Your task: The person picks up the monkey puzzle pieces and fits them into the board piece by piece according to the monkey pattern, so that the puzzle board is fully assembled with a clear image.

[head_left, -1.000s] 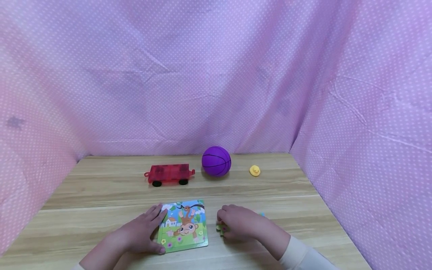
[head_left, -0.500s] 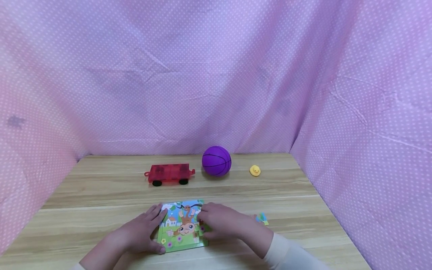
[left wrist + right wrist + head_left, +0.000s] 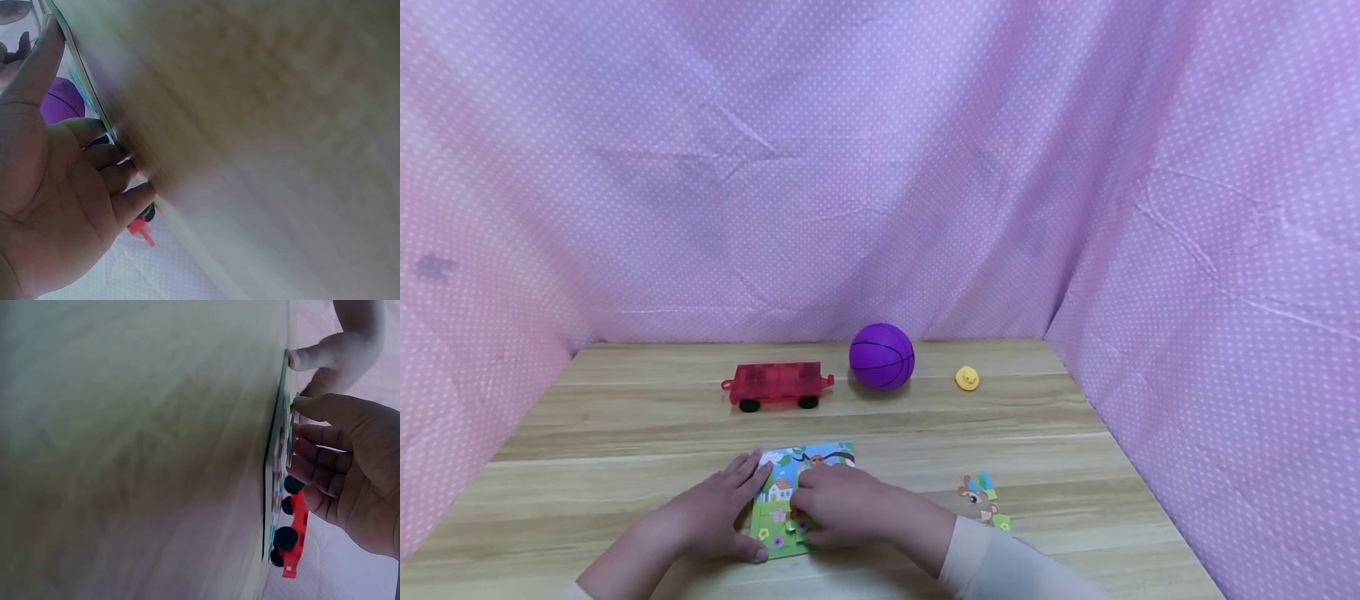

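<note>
A square puzzle board (image 3: 784, 552) with a monkey and house picture lies flat on the table in the head view. My left hand (image 3: 711, 517) rests along its left edge, thumb at the near corner and fingers stretched toward the far one. Over the board's middle, my right hand (image 3: 850, 504) pinches a green puzzle piece (image 3: 802, 531) between thumb and fingers. The right wrist view shows this piece (image 3: 293, 434) close above the board, but not whether it touches. The right hand hides much of the picture. Several loose puzzle pieces (image 3: 982, 498) lie right of the board.
Behind the board stand a red toy wagon (image 3: 778, 383) with black wheels and a purple ball (image 3: 882, 357). A small yellow duck-like toy (image 3: 967, 378) sits farther right. Pink dotted cloth (image 3: 820, 183) hangs around the table's back and sides.
The right hand has carried the puzzle piece leftward from the table onto the board's middle. Loose pieces once hidden under the right arm now show. The left hand has stayed put.
</note>
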The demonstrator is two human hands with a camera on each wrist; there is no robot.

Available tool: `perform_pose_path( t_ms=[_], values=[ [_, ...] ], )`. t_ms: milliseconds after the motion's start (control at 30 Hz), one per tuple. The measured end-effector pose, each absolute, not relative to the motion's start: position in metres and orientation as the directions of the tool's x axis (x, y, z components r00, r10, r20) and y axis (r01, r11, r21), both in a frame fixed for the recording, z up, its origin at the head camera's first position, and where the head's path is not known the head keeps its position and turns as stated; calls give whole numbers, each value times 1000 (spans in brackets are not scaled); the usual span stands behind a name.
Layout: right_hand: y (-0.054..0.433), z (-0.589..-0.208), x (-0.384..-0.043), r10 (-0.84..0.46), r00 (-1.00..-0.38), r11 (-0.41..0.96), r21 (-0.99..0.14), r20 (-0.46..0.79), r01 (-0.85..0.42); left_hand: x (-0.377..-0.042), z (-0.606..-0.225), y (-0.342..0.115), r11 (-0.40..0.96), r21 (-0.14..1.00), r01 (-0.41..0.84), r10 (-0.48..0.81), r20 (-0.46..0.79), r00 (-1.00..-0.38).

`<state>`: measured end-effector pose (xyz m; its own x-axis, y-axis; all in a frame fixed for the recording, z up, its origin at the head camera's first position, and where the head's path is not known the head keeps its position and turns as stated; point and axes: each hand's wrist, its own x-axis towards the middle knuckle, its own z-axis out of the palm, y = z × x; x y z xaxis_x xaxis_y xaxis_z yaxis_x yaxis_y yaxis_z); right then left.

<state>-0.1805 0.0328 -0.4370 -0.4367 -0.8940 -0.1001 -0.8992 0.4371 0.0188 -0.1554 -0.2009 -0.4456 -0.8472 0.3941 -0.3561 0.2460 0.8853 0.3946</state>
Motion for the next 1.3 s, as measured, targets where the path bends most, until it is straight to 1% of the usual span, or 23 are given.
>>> perform_pose_path(
  t_ms=[67, 233, 333, 467, 667, 833, 967, 1133, 1300],
  values=[
    [29, -438, -179, -893, -438, 435, 48, -102, -899, -155, -445, -201, 884, 395, 252, 397, -349, -849],
    [24, -441, -178, -882, -454, 449, 62, -128, -891, -154, -445, -201, 881, 400, 254, 401, -343, -850],
    [24, -442, -177, -871, -465, 469, 17, -160, -883, -154, -446, -201, 882, 399, 250, 399, -351, -847],
    [29, -439, -174, -868, -463, 474, -21, -177, -880, -155, -446, -201, 883, 398, 249, 399, -356, -845],
    [39, -432, -166, -884, -434, 435, 32, -174, -900, -156, -446, -200, 884, 399, 244, 394, -356, -847],
    [44, -429, -158, -895, -396, 389, 76, -206, -918, -156, -447, -200, 888, 395, 235, 386, -364, -848],
    [44, -432, -154, -896, -385, 370, 107, -222, -923, -156, -446, -200, 887, 400, 230, 386, -368, -846],
    [43, -433, -153, -893, -390, 373, 113, -224, -921, -157, -447, -201, 886, 402, 233, 389, -370, -844],
    [45, -431, -153, -892, -382, 375, 76, -242, -924, -157, -449, -201, 886, 397, 238, 390, -364, -845]
  ],
)
